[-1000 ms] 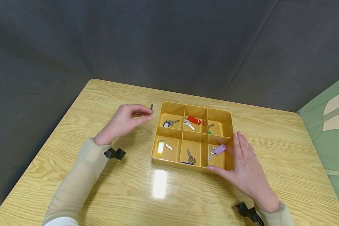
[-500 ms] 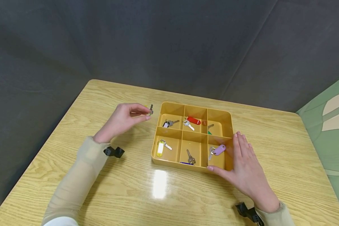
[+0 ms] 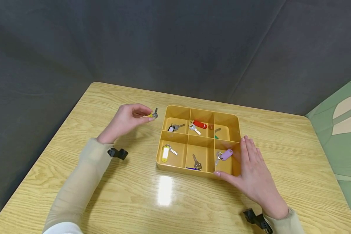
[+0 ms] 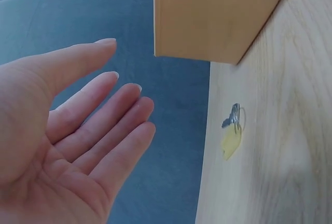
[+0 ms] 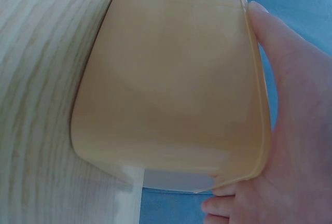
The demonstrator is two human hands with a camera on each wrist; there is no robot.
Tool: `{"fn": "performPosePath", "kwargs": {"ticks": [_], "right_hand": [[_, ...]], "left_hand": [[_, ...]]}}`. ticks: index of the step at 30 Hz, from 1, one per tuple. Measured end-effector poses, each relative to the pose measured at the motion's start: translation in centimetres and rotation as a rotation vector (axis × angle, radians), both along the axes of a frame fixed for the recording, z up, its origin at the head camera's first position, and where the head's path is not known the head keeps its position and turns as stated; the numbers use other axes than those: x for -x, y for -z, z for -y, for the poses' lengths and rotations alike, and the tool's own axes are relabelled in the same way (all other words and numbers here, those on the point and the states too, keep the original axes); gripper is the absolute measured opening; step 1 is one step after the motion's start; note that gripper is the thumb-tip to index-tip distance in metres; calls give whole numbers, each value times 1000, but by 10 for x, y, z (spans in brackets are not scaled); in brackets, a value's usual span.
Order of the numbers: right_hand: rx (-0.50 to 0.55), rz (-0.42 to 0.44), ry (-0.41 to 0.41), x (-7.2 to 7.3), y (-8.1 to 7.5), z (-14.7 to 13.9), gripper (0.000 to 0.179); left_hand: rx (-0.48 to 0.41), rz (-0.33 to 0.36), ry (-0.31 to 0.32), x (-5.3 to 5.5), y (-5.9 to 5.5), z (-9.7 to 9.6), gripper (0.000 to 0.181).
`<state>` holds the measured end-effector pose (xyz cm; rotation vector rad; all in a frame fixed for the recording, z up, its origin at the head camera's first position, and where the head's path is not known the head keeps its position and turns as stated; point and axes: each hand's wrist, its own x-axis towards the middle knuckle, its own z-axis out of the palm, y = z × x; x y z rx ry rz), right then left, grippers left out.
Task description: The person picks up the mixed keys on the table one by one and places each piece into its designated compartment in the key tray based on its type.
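Note:
My left hand (image 3: 124, 121) hovers left of the yellow divided box (image 3: 175, 168). Its thumb and fingers are apart, with nothing between them in the left wrist view. Just beyond the fingertips, a key (image 3: 155, 113) with a yellow tag (image 4: 231, 141) lies on the table, partly hidden by the hand in the head view. My right hand (image 3: 257, 175) rests against the box's near right corner. Its fingers lie straight along the right side and the thumb touches the front rim.
Tagged keys lie in the box's compartments: a yellow tag (image 3: 165, 153), a red tag (image 3: 200, 124), a purple tag (image 3: 227, 154), plus black, blue and green ones partly seen. A dark curtain (image 3: 163, 48) hangs behind the wooden table (image 3: 128, 195).
My left hand has drawn back slightly to the left, uncovering more of the key and its yellow tag on the table. The right hand has stayed at the box.

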<state>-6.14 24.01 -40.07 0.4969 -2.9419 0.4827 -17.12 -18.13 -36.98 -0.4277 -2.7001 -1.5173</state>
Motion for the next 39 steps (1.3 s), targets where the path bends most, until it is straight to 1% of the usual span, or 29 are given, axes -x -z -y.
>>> {"fn": "performPosePath", "kwargs": {"ticks": [6,11,19,25,30,33,39], "right_hand": [[0,-1,-2,0,0,0,135],[-4,-6,-6,0,1,0,135],[7,-13,-8,0,1,0,135],[6,-22,-10,0,1,0,135],[-2,-23,-10,0,0,0,135],[-5,-24,-10,0,0,0,135],[1,-25,-10,0,1,0,135]], "left_hand": [[9,14,-23,6,3,2,29],[30,17,-37,13,8,4,31],[33,28,-54,26,17,10,34],[35,47,-70,32,19,8,35],[52,48,-62,40,23,8,36],[68,49,-52,44,28,9,37],[79,72,-39,50,32,9,39]]}}
